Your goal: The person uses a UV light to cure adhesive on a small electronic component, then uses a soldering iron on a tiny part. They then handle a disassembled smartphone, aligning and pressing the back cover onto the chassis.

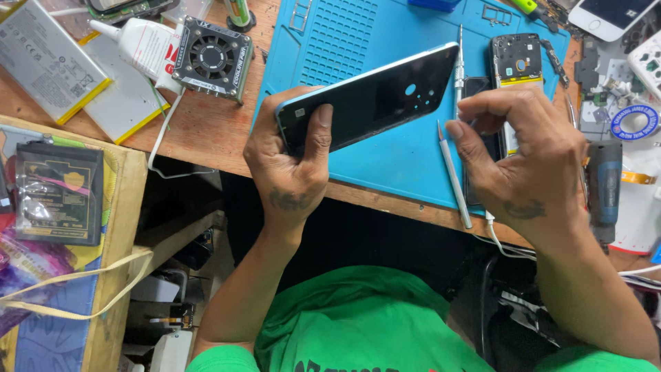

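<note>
— Both hands busy? 
— Yes: left hand (292, 162) grips a dark phone back cover (372, 100), tilted above the blue mat (385, 162); right hand (520, 155) pinches something too small to tell, just beside the cover's end.
— Around them?
— Tweezers (454, 176) and an opened phone (516, 65) on the mat, a small fan (213, 58), a glue bottle (138, 41), flat batteries (45, 62) left.

phone back cover (372, 103): glossy dark plastic, reflecting light. work mat (344, 41): matt blue rubbery sheet, showing moulded ridges. bench (206, 131): bare worn wood. tweezers (454, 176): shining smooth metal. shirt (358, 324): soft green cloth, creasing.
</note>
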